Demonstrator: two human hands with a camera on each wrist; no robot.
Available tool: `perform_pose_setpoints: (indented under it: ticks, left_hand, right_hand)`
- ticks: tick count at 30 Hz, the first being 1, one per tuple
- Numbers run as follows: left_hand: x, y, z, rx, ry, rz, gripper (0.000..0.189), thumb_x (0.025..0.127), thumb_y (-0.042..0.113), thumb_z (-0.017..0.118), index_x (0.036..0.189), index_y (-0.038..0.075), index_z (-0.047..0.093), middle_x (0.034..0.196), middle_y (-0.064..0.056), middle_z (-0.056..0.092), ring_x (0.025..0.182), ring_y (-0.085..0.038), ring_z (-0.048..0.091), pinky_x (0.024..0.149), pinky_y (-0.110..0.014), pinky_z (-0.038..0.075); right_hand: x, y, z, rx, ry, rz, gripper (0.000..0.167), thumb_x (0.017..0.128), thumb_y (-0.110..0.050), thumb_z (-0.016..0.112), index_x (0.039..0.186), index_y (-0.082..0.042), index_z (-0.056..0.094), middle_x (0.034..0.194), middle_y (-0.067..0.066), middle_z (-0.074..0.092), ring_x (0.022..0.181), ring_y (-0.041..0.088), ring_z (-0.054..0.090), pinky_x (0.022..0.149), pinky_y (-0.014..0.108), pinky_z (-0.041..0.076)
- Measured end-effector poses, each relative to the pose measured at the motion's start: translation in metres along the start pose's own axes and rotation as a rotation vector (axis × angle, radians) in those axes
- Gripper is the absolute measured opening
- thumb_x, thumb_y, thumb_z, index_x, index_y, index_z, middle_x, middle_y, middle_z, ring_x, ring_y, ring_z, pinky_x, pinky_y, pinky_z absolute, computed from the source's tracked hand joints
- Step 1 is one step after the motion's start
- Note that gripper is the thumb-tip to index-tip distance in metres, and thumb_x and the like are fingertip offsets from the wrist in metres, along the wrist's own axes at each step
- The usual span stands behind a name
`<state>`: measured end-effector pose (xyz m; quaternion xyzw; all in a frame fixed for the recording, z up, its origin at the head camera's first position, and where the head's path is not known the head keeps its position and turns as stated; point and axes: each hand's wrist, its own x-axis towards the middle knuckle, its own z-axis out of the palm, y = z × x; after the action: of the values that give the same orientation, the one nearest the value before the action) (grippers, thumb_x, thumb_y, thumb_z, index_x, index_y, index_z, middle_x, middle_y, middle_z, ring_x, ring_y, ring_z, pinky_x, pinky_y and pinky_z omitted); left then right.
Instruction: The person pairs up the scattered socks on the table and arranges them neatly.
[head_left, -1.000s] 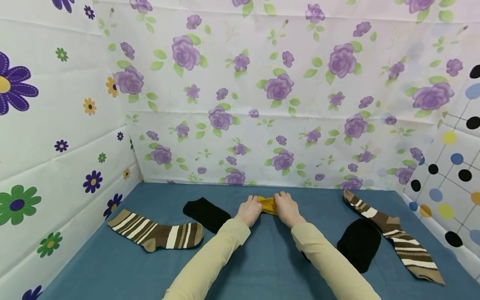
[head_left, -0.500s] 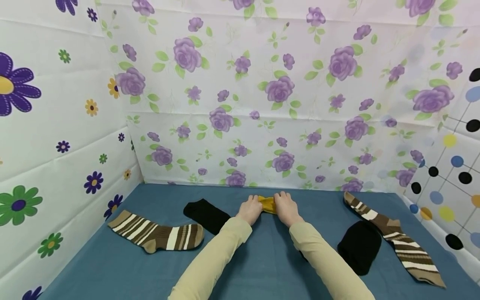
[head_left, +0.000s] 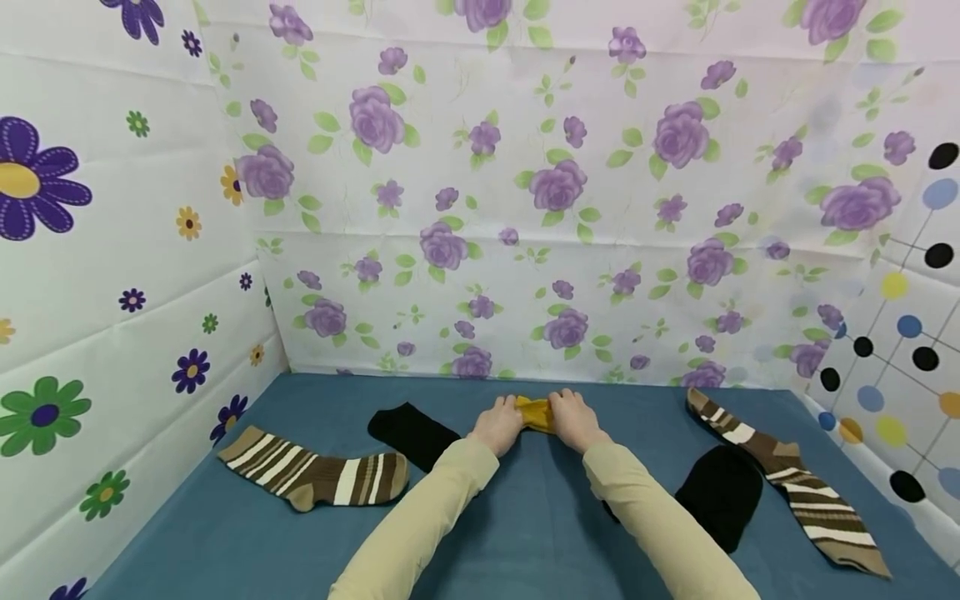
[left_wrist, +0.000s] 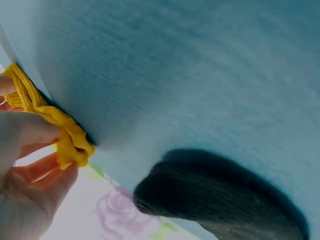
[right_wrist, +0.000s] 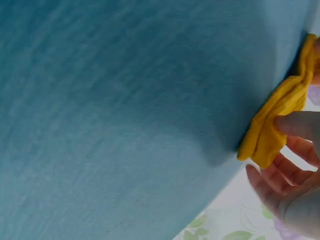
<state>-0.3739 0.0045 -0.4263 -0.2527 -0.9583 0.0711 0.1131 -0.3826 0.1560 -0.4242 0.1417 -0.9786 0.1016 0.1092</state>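
A yellow ribbed sock [head_left: 535, 414] lies bunched at the far middle of the blue cloth-covered table, between both hands. My left hand [head_left: 498, 425] pinches its left end; the left wrist view shows thumb and fingers on the bunched knit [left_wrist: 72, 137]. At the other end my right hand [head_left: 576, 419] pinches the fabric, thumb on top and fingers beneath in the right wrist view. Just left of the left hand lies a black sock [head_left: 414, 433], also showing in the left wrist view. The sock's middle is stretched across the gap between the hands.
A brown striped sock [head_left: 315, 473] lies at left. On the right, another striped sock [head_left: 813, 496] lies beside a folded black sock [head_left: 722, 496]. A dark item [head_left: 611, 510] is mostly hidden under the right forearm. Floral sheeting [head_left: 558, 250] stands behind the blue table [head_left: 525, 542].
Hands and yellow sock hold nearly the same place on the table. The head view has tilted slightly, so the whole scene sits a little lower.
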Motion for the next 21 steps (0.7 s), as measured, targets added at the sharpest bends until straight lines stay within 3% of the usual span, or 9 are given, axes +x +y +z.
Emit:
perform_pose_setpoints:
  ticks: [5, 12, 21]
  left_hand:
    - [-0.005, -0.005, -0.004, -0.047, 0.069, 0.034, 0.013, 0.092, 0.014, 0.055, 0.097, 0.009, 0.065, 0.105, -0.01, 0.047, 0.09, -0.021, 0.046, 0.057, -0.027, 0.047]
    - [-0.018, -0.015, -0.02, -0.08, 0.119, 0.09, 0.021, 0.09, 0.016, 0.058, 0.11, 0.008, 0.061, 0.1, -0.008, 0.047, 0.087, -0.02, 0.046, 0.059, -0.025, 0.045]
    - [-0.042, -0.017, -0.045, -0.21, 0.21, 0.165, 0.013, 0.086, 0.007, 0.06, 0.099, 0.005, 0.061, 0.09, -0.005, 0.046, 0.074, -0.016, 0.04, 0.052, -0.02, 0.039]
  right_hand:
    - [-0.005, 0.0, -0.005, 0.076, -0.028, 0.031, 0.026, 0.084, -0.01, 0.064, 0.107, -0.002, 0.056, 0.094, 0.013, 0.051, 0.088, 0.032, 0.048, 0.069, 0.044, 0.043]
    - [-0.016, -0.003, -0.021, 0.164, -0.038, 0.058, 0.031, 0.086, -0.013, 0.063, 0.113, -0.001, 0.053, 0.1, 0.013, 0.05, 0.093, 0.032, 0.048, 0.07, 0.046, 0.043]
    - [-0.029, 0.0, -0.046, 0.225, -0.015, 0.038, 0.032, 0.086, -0.011, 0.063, 0.114, 0.0, 0.051, 0.109, 0.017, 0.049, 0.099, 0.035, 0.047, 0.072, 0.046, 0.042]
